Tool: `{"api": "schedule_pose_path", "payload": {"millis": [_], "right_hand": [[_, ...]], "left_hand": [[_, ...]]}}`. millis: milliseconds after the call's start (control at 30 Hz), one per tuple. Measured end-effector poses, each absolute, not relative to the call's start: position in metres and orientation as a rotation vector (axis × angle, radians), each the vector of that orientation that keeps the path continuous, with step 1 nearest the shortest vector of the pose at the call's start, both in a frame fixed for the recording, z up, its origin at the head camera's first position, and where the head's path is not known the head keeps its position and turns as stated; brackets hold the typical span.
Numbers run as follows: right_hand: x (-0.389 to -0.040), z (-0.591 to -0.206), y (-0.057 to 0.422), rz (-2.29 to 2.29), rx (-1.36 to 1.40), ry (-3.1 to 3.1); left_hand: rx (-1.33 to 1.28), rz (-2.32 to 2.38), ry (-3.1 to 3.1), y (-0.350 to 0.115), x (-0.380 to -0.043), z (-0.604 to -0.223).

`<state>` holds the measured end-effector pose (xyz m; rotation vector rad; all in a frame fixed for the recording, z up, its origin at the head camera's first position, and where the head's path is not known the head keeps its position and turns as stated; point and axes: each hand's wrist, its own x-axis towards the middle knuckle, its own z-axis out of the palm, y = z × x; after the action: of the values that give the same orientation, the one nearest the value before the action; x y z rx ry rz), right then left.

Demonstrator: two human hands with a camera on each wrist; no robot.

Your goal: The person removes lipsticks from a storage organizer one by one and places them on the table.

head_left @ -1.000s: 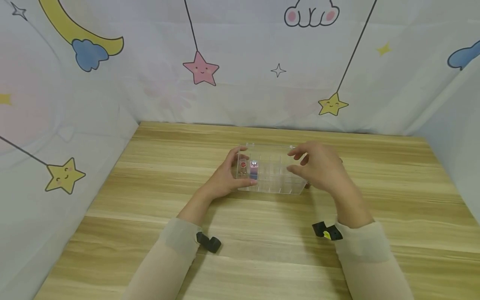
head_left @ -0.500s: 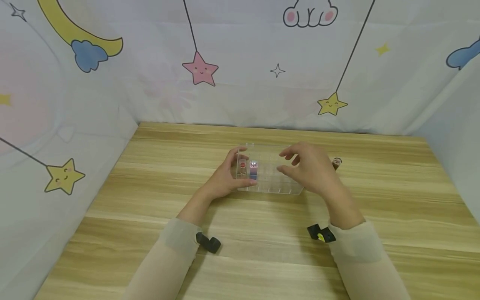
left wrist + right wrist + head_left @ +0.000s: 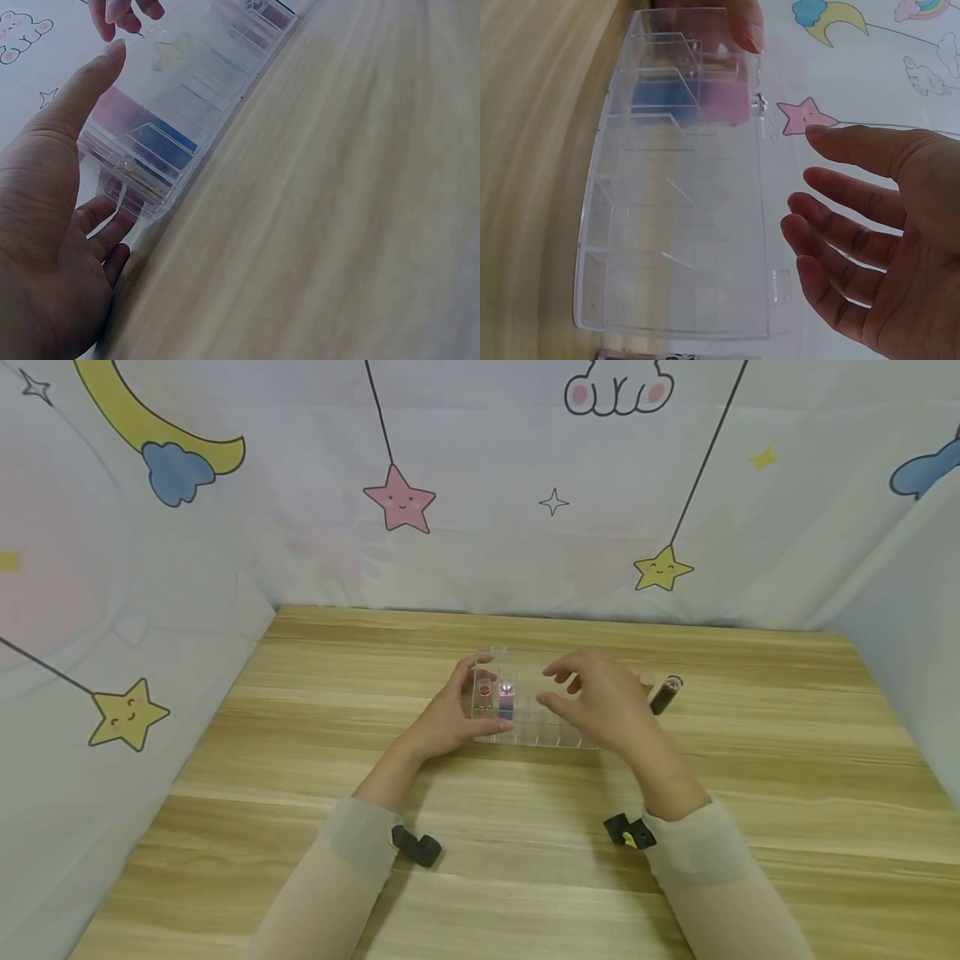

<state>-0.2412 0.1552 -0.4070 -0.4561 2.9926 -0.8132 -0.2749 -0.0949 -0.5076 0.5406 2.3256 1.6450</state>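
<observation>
A clear acrylic organizer (image 3: 551,733) with divided compartments stands on the table. My left hand (image 3: 442,720) grips its left end, thumb along the front and fingers behind. In the leftmost compartment sits a small clear-capped tube with a red top (image 3: 485,692). Beside it stands a pink-and-blue tube (image 3: 694,101) with a shiny silver knob on top. Over the right part of the organizer hovers my right hand (image 3: 607,703), its fingers loosely bent and nothing between them. The right wrist view shows those fingertips apart from the organizer's upper edge.
A dark tube with a patterned end (image 3: 666,695) is on the table right of the organizer. A small pale pinkish thing (image 3: 647,679) shows beside it, partly hidden by my right hand. Behind the wooden table (image 3: 360,635) hangs a white cloth (image 3: 480,560) printed with stars.
My right hand has moved left over the organizer, uncovering the dark tube at its right. The left hand keeps its hold on the organizer, which stays in place.
</observation>
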Motion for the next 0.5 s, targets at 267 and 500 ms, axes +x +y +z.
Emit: {"api": "schedule_pose_path", "payload": {"millis": [267,500], "right_hand": [[-0.242,-0.414,0.146,-0.854,-0.507,2.982],[-0.239,-0.421,0.137,-0.844,-0.537,3.007]], "left_hand": [[0.552,1.647,2.324,-0.095,-0.277,-0.508],[0.558,1.656,2.316,-0.095,-0.277,-0.510]]}}
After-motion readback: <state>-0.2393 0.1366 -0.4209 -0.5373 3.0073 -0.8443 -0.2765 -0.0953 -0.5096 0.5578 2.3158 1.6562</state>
